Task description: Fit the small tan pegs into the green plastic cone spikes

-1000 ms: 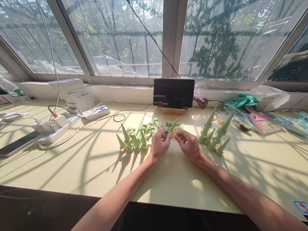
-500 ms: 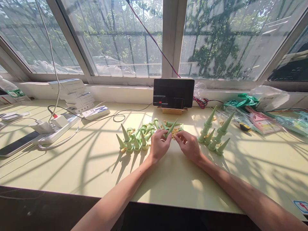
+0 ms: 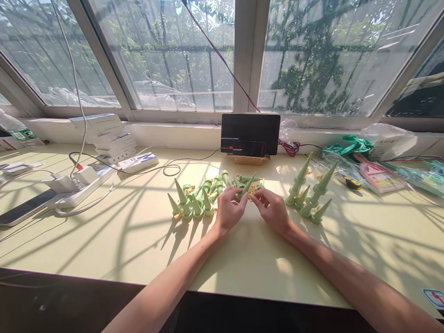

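Fingers closed, my left hand (image 3: 230, 209) grips a green plastic spike (image 3: 249, 183) whose pointed end leans up and to the right. Close beside it, my right hand (image 3: 272, 209) pinches a small yellowish piece (image 3: 252, 195), mostly covered by the fingertips. Behind both hands lies a heap of small tan pieces (image 3: 255, 188) among more green parts. Several green spikes (image 3: 197, 206) stand left of my left hand, with others lying behind them. Right of my right hand stand more green spikes (image 3: 315, 192), some of them stacked tall.
A black tablet (image 3: 250, 129) leans at the back, with a dark phone (image 3: 249, 149) in front of it. On the left are a power strip (image 3: 83, 185), cables and white boxes (image 3: 107, 138). Plastic bags (image 3: 381, 171) and a black-and-yellow item (image 3: 353, 183) lie on the right.
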{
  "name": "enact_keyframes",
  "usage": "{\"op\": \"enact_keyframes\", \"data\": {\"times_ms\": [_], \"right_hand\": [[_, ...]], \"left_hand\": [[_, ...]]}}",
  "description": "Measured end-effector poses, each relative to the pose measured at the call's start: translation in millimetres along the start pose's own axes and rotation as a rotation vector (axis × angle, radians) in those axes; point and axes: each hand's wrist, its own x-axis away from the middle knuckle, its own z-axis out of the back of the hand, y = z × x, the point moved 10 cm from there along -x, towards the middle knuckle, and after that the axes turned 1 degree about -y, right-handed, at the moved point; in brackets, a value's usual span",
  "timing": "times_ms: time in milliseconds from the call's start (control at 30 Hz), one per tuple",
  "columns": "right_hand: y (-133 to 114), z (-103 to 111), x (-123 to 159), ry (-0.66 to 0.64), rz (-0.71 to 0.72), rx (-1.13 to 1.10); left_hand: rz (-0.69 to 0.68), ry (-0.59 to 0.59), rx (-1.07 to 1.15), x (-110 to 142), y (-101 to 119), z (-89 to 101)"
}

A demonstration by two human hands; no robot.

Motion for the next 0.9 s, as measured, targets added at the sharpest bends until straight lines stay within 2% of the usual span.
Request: {"op": "enact_keyframes", "data": {"times_ms": [433, 900], "right_hand": [[6.7, -2.4, 0.8, -0.014, -0.04, -0.049], [-1.1, 3.1, -0.5, 0.008, 0.01, -0.003]], "left_hand": [[0.001, -0.008, -0.012, -0.9, -1.6, -0.6], [0.014, -0.014, -0.011, -1.8, -1.8, -1.2]]}}
